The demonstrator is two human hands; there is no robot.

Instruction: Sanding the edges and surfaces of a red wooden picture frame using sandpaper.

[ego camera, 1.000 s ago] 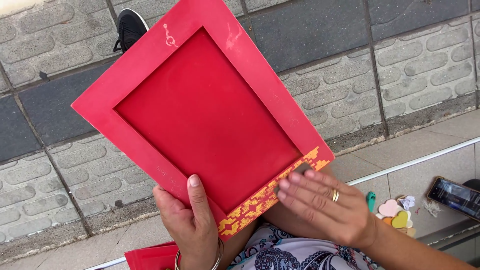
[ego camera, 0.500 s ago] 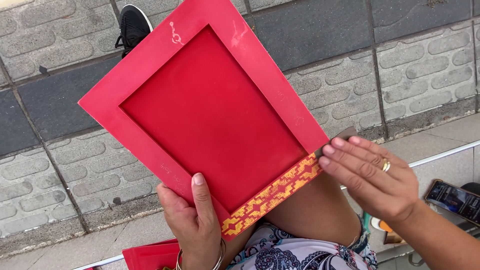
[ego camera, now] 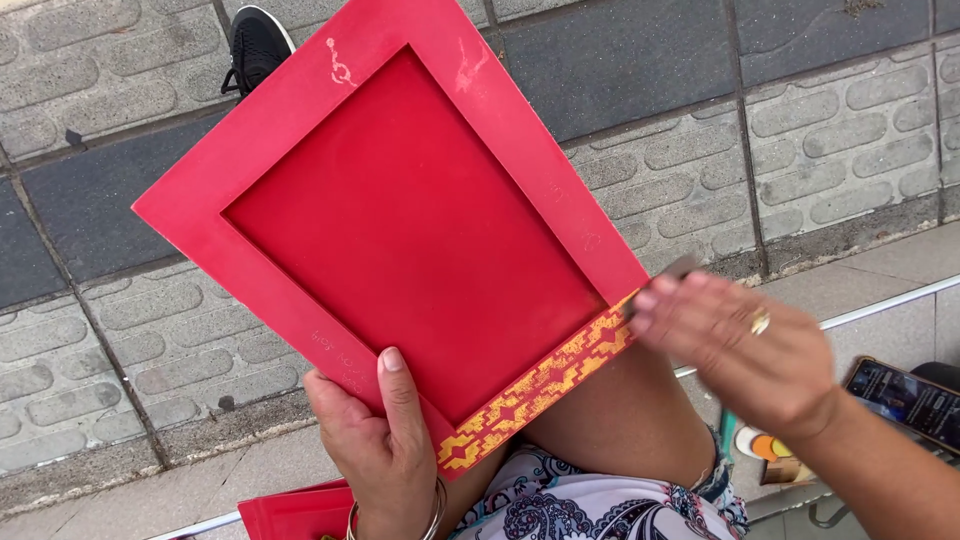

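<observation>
A red rectangular frame with a recessed red centre is held tilted over my lap. A yellow and red patterned strip runs along its lower right border. My left hand grips the frame's bottom edge, thumb lying on the front. My right hand is blurred at the right end of the strip, fingers bent, with a small dark object pinched at the fingertips against the frame's corner. A ring sits on one finger.
Grey paving blocks lie beyond my knees. A black shoe shows at the top left. A phone rests at the right, small coloured shapes beside it, and another red piece sits under my left wrist.
My right hand has slid from the strip's middle out to its right end and lifted slightly. The frame has tipped a little to the left in my left hand.
</observation>
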